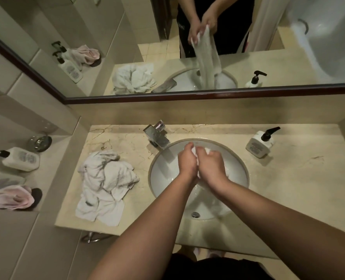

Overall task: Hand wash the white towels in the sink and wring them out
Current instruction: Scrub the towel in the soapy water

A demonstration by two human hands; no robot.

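Both hands are over the sink point(161, 164), pressed close together. The left hand point(187, 160) and the right hand point(210, 161) are each curled tight around one white towel point(195, 152). Only small bits of it peek out above the knuckles. The mirror point(187, 93) past the hands shows the rest of it hanging down from the fists into the bowl.

More white towels point(105, 182) lie in a heap on the surface, off to the left of the left hand. They look like they wait for their turn.

What could go wrong? The wet towel is long and heavy. If the hands twist too high, water may splash out onto the surface or the floor. If the grip slips, the towel could flop back into the bowl. The tap point(157, 136) sits just past the left hand, so a knuckle could bump it.

Some things are hard to see. The arms cover most of the bowl, so I cannot tell if there is water in it. I cannot tell if the tap is running. The soap bottle point(260, 142), past the right hand, has a label too small to read.
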